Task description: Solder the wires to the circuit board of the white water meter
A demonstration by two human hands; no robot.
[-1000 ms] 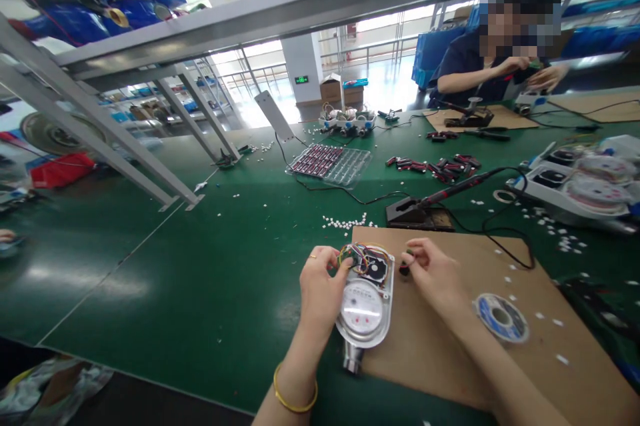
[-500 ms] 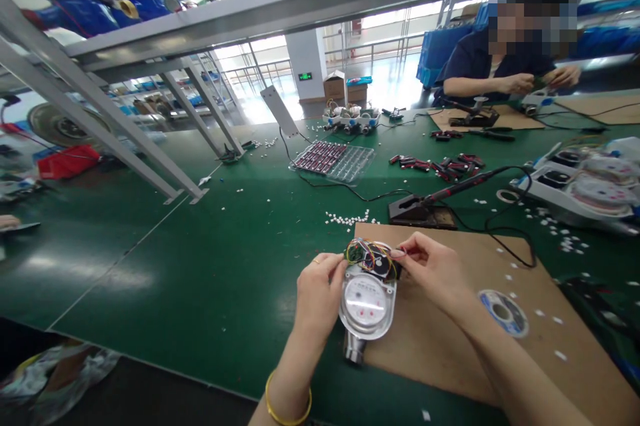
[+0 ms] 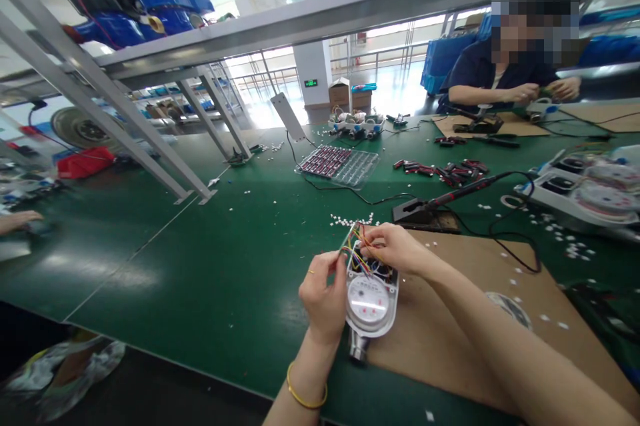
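Note:
A water meter [image 3: 369, 301] with a round white dial lies at the edge of the brown board [image 3: 440, 346], its metal pipe end towards me. My left hand [image 3: 326, 289] is closed, thumb and finger pinching a thin green circuit board [image 3: 349, 238] that is tilted up at the meter's far left side. Coloured wires [image 3: 361, 259] run from that board into the meter's open housing. Over the housing, my right hand [image 3: 393, 246] is closed with its fingertips on the wires; which strands they grip is partly hidden.
A soldering iron [image 3: 460, 193] rests in its stand behind the brown board. A solder reel [image 3: 509, 309] lies partly under my right forearm. Farther back are a plastic tray [image 3: 357, 169], wired red-black parts [image 3: 455, 173] and other meters [image 3: 585, 193]. A co-worker [image 3: 500, 79] sits opposite.
My right hand has moved left from the housing's right side to the wires. The circuit board has been lifted and tilted up in my left hand, drawing the wires upward.

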